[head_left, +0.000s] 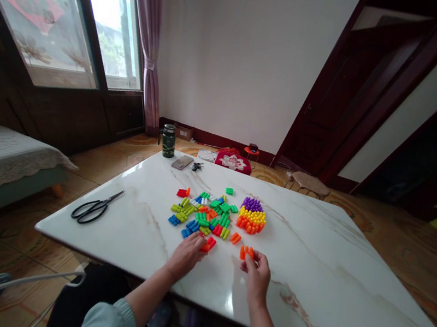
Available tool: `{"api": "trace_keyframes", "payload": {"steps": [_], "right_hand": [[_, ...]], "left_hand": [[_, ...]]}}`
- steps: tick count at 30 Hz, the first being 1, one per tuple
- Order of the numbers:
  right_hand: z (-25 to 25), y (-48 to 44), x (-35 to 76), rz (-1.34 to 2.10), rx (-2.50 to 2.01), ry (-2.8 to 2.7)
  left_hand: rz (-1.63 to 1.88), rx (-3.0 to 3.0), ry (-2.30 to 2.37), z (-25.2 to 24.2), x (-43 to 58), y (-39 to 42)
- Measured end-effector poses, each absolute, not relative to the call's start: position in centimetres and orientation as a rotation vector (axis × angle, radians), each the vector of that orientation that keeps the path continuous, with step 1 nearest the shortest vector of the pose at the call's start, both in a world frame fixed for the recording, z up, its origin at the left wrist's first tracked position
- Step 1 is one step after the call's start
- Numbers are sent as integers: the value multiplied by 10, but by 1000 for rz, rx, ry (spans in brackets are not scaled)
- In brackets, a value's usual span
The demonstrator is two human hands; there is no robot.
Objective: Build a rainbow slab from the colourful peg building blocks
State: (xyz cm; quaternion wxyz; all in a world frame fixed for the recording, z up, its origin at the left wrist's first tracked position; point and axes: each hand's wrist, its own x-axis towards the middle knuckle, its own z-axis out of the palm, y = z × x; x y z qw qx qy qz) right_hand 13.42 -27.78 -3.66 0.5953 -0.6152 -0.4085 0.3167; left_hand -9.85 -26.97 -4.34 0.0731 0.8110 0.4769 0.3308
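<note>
On the white marbled table, a loose pile of small plastic pieces [206, 215] in green, blue, yellow-green, red, orange and white spreads across the middle. To its right stands a tight block of upright pieces [252, 215], purple at the back, yellow between, orange in front. My left hand [186, 253] is at the pile's front edge, its fingers on red-orange pieces [209, 244]. My right hand [258, 273] pinches a few orange pieces [246, 252] in front of the block. A separate orange pair [235, 238] lies between the hands and the block.
Black-handled scissors [91, 210] lie on the table's left side. A camouflage bottle [168, 141], a phone [182, 162] and keys [197, 166] are at the back left corner. The table's front edge [102, 266] runs below my forearms.
</note>
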Motion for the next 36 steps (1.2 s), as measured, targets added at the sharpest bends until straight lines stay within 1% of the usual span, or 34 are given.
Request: {"api": "trace_keyframes", "payload": {"steps": [2, 4, 6, 9, 13, 16, 18, 21, 27, 36], "right_hand": [[-38, -280, 134, 831, -1368, -890], [-42, -283, 128, 838, -1387, -946], [-47, -285, 124, 758, -1458, -1049], [-50, -281, 131, 616, -1516, -1129], [-46, -264, 164, 499, -1523, -1159], [-46, -248, 191, 299, -1612, -1288], [-49, -239, 203, 224, -1649, -1329], [-54, -229, 204, 258, -1635, -1320], [-53, -209, 173, 337, -1591, -1319], [-61, -194, 157, 248, -1498, -1308]], "left_hand": [[1025, 2480, 1479, -45, -97, -269], [1085, 2467, 1617, -49, -97, -268], [1102, 2459, 1725, -54, -97, -267], [1060, 2498, 1762, -60, -97, -266], [1039, 2503, 1804, -63, -97, -265], [1028, 2504, 1825, -65, -97, -264], [1019, 2508, 1840, -67, -97, -263], [1001, 2526, 1861, -69, -97, -262], [990, 2529, 1869, -68, -97, -261], [996, 2512, 1867, -68, -97, -260]]}}
